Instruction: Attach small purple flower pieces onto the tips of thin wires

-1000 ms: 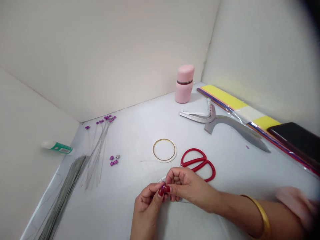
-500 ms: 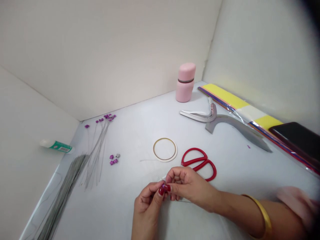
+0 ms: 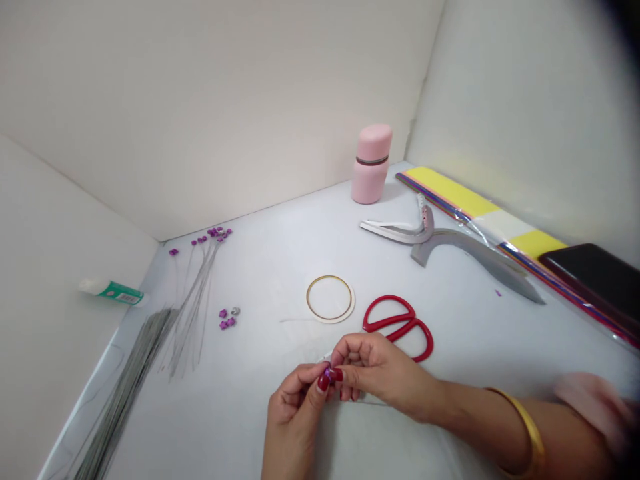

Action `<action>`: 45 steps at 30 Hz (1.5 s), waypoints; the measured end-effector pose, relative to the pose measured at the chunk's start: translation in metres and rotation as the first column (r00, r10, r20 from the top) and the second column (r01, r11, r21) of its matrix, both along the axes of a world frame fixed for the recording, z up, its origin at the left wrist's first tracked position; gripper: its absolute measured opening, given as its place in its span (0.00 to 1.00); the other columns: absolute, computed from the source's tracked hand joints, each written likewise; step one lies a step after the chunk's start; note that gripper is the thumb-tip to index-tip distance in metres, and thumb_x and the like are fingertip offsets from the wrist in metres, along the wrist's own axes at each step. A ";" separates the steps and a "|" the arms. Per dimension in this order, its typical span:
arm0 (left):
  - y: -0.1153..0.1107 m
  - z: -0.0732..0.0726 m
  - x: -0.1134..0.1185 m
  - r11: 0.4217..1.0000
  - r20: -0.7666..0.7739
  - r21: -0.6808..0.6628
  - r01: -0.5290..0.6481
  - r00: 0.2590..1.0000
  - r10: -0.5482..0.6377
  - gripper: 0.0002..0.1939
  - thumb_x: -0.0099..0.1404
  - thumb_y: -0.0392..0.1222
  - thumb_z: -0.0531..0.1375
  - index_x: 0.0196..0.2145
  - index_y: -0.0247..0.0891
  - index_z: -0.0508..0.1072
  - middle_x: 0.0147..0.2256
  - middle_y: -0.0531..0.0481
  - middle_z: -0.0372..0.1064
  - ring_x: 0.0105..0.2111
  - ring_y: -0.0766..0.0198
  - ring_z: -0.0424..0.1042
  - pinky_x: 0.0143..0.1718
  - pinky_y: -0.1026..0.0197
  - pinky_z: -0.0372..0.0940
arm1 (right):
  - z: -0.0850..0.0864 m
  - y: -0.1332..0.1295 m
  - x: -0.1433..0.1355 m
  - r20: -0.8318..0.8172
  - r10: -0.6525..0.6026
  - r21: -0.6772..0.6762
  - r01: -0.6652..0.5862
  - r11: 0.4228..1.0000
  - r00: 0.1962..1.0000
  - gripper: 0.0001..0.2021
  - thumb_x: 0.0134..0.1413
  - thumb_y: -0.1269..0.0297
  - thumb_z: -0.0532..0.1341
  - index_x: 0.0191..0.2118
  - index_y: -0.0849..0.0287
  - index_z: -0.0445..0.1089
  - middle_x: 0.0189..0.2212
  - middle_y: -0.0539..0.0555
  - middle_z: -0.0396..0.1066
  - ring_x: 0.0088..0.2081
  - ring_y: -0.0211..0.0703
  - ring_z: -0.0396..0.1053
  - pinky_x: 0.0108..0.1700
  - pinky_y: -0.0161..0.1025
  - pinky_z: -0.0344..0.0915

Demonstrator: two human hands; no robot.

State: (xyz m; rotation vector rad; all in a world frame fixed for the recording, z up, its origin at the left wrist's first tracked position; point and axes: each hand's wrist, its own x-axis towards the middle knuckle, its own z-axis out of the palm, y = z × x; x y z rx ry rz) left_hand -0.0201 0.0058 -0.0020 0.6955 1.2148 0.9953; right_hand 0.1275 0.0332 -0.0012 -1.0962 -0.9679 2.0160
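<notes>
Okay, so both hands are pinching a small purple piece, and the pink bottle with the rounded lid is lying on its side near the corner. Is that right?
Not quite: the pink bottle with the rounded lid is standing upright near the corner, as the head view shows. The rest holds: the left hand and right hand pinch a small purple piece.

Three plain off-white walls box in a pale, smooth tabletop (image 3: 210, 420) under soft light: the back wall (image 3: 225, 120) stands beyond your hands, the left wall (image 3: 45, 220) left of your left hand (image 3: 295, 413), the right wall (image 3: 520, 113) beyond and right of your right hand (image 3: 383, 373).
</notes>
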 end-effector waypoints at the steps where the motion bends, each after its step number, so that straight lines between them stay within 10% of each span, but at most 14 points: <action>1: 0.000 0.000 0.000 1.000 0.007 -0.002 -0.013 1.000 0.013 0.06 0.52 0.40 0.64 0.27 0.36 0.78 0.26 0.47 0.76 0.31 0.61 0.71 0.36 0.62 0.62 | 0.000 0.000 0.000 -0.002 0.000 0.001 0.000 1.000 1.000 0.15 0.42 0.57 0.66 0.28 0.63 0.64 0.18 0.47 0.67 0.21 0.32 0.64 0.25 0.31 0.58; 35: -0.002 0.000 -0.001 0.985 -0.158 0.175 -0.014 0.987 0.042 0.05 0.53 0.39 0.63 0.29 0.38 0.78 0.29 0.48 0.75 0.33 0.61 0.71 0.36 0.64 0.63 | 0.001 -0.005 -0.001 0.173 -0.037 0.197 0.002 0.980 0.984 0.06 0.49 0.64 0.59 0.28 0.61 0.69 0.21 0.48 0.66 0.24 0.34 0.64 0.27 0.32 0.60; 41: 0.001 -0.002 -0.004 0.975 0.106 -0.097 -0.200 0.972 0.210 0.08 0.49 0.38 0.67 0.29 0.36 0.78 0.23 0.52 0.74 0.25 0.71 0.69 0.31 0.70 0.64 | 0.007 0.001 0.009 0.396 -0.126 0.463 -0.080 0.883 0.910 0.06 0.54 0.65 0.55 0.30 0.60 0.67 0.20 0.49 0.67 0.23 0.37 0.66 0.25 0.32 0.60; 45: 0.003 0.002 -0.002 0.963 0.207 -0.141 -0.231 0.944 0.257 0.09 0.47 0.36 0.68 0.29 0.33 0.77 0.23 0.51 0.74 0.23 0.72 0.70 0.29 0.71 0.66 | 0.010 0.013 0.027 0.632 -0.364 0.688 -0.279 0.669 0.685 0.09 0.55 0.63 0.55 0.27 0.59 0.68 0.20 0.51 0.68 0.23 0.39 0.65 0.26 0.35 0.59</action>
